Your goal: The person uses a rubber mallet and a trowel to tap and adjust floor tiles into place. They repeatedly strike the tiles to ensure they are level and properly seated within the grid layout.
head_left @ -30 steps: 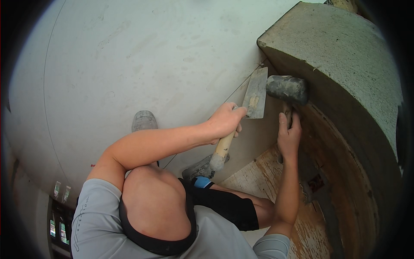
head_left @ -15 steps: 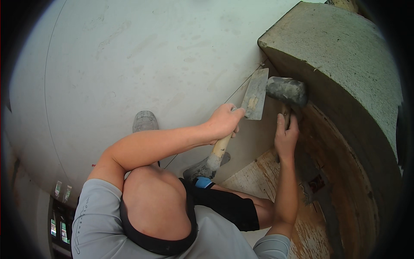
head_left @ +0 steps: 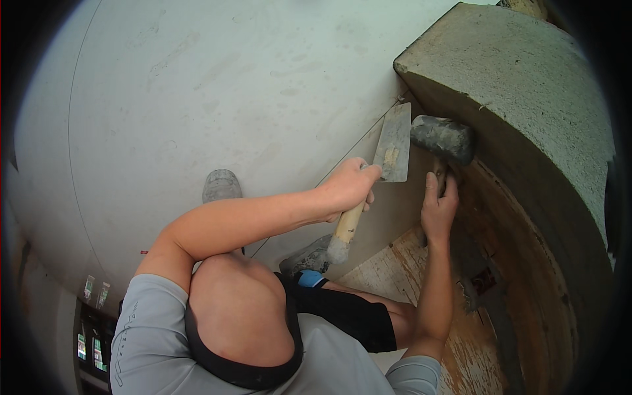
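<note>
My left hand (head_left: 350, 184) is closed round the wooden handle of a trowel (head_left: 395, 141), whose flat grey metal blade carries a dab of dried mortar. The butt of its handle sticks out below my fist above my shoe. To the right, my right hand (head_left: 439, 209) grips the short handle of a rubber mallet (head_left: 443, 138) with a dark, dusty head. The mallet head is close beside the trowel blade, with a narrow gap between them. Both tools are held over the corner beside the concrete block.
A large curved concrete block (head_left: 513, 59) rises at the upper right, with a brown curved face below its top. Pale floor slabs (head_left: 217, 85) with dark joint lines spread to the left. A worn wooden board (head_left: 388, 270) lies near my shoe (head_left: 305, 255).
My left hand and the trowel have shifted slightly right, and the handle's butt has swung right and a little down. The mallet in my right hand has moved slightly right.
</note>
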Demonstrator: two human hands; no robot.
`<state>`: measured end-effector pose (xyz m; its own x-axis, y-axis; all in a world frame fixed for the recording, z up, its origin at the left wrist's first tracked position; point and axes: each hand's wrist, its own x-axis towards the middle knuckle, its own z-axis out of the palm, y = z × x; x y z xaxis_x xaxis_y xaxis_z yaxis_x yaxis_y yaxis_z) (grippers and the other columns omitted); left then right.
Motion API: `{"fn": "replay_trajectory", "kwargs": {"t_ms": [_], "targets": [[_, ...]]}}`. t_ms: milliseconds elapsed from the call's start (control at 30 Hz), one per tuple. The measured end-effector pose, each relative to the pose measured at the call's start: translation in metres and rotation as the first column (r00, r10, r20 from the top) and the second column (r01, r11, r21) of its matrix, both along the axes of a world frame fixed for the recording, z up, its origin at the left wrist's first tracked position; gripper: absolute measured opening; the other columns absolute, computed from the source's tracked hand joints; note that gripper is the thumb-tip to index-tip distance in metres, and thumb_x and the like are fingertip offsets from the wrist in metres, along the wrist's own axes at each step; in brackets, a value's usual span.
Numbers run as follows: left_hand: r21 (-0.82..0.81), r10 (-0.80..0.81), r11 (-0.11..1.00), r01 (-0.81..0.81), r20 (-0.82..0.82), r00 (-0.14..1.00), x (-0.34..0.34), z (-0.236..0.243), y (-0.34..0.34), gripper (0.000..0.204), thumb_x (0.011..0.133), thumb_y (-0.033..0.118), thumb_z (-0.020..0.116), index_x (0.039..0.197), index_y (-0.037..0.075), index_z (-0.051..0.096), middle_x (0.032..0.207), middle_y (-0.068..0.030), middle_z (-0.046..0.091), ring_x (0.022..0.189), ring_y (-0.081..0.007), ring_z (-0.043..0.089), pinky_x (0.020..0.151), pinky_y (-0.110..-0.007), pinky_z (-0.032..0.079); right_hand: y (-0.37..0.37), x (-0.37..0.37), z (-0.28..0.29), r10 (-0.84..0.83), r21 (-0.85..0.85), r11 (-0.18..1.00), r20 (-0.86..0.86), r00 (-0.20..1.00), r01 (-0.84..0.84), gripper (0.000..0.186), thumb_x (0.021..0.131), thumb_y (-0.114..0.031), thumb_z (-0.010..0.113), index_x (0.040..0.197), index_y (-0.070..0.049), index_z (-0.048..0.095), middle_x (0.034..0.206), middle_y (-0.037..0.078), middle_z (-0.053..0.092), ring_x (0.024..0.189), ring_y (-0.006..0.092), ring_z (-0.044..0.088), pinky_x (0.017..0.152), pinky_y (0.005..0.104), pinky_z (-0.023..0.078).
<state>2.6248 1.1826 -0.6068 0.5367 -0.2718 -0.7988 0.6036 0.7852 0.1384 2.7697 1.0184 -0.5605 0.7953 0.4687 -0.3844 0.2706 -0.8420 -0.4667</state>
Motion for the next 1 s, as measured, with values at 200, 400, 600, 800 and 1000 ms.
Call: {"fn": "replay_trajectory", "kwargs": {"t_ms": [200, 400, 600, 800, 1000], "targets": [[-0.002, 0.009, 1.0, -0.009, -0.032, 0.999, -0.003, -0.001, -0.001, 0.037, 0.096, 0.033, 0.053, 0.109, 0.0, 0.047, 0.071, -0.006, 0.052, 0.058, -0.0151, 0.051, 0.051, -0.031, 0.045, 0.003, 0.004, 0.003, 0.021, -0.039, 0.999, -0.019, 1.0, -0.022, 0.036, 0.096, -0.023, 0.06, 0.121, 0.004, 0.057, 0.106, 0.022, 0.067, 0.097, 0.031, 0.066, 0.087, 0.0372, 0.048], [0.054, -0.002, 0.999, 0.005, -0.046, 0.999, -0.006, -0.004, -0.006, 0.05, 0.096, 0.032, 0.053, 0.125, -0.007, 0.042, 0.07, -0.0065, 0.052, 0.056, -0.0146, 0.051, 0.05, -0.031, 0.044, 0.004, 0.003, -0.001, 0.032, -0.036, 0.999, -0.018, 0.999, -0.032, 0.035, 0.096, -0.022, 0.061, 0.119, 0.004, 0.058, 0.104, 0.022, 0.067, 0.095, 0.0328, 0.065, 0.086, 0.0378, 0.048], [0.067, -0.009, 0.998, 0.011, -0.022, 1.0, -0.007, -0.007, -0.005, 0.053, 0.096, 0.032, 0.053, 0.127, -0.009, 0.041, 0.069, -0.006, 0.052, 0.055, -0.0144, 0.051, 0.05, -0.031, 0.044, 0.001, 0.002, -0.007, 0.073, -0.008, 0.997, 0.035, 0.997, -0.072, 0.034, 0.096, -0.021, 0.061, 0.119, 0.004, 0.058, 0.101, 0.022, 0.067, 0.092, 0.0309, 0.065, 0.084, 0.0367, 0.049], [0.1, -0.01, 0.995, 0.012, -0.027, 1.0, -0.008, -0.013, -0.01, 0.044, 0.096, 0.033, 0.053, 0.117, -0.005, 0.046, 0.067, -0.0057, 0.052, 0.053, -0.0142, 0.05, 0.048, -0.031, 0.043, -0.001, 0.0, -0.013, 0.044, 0.078, 0.996, 0.053, 0.998, -0.048, 0.034, 0.096, -0.02, 0.061, 0.119, 0.004, 0.057, 0.099, 0.02, 0.067, 0.089, 0.0277, 0.065, 0.083, 0.036, 0.049], [0.113, -0.023, 0.993, 0.027, -0.033, 0.999, -0.011, -0.015, -0.011, 0.032, 0.096, 0.033, 0.053, 0.101, 0.001, 0.05, 0.065, -0.0052, 0.052, 0.051, -0.0139, 0.049, 0.047, -0.031, 0.042, -0.001, -0.001, -0.015, -0.007, 0.087, 0.996, 0.027, 1.0, 0.005, 0.033, 0.096, -0.02, 0.061, 0.12, 0.004, 0.057, 0.097, 0.018, 0.067, 0.088, 0.0248, 0.064, 0.082, 0.0355, 0.049]]}}
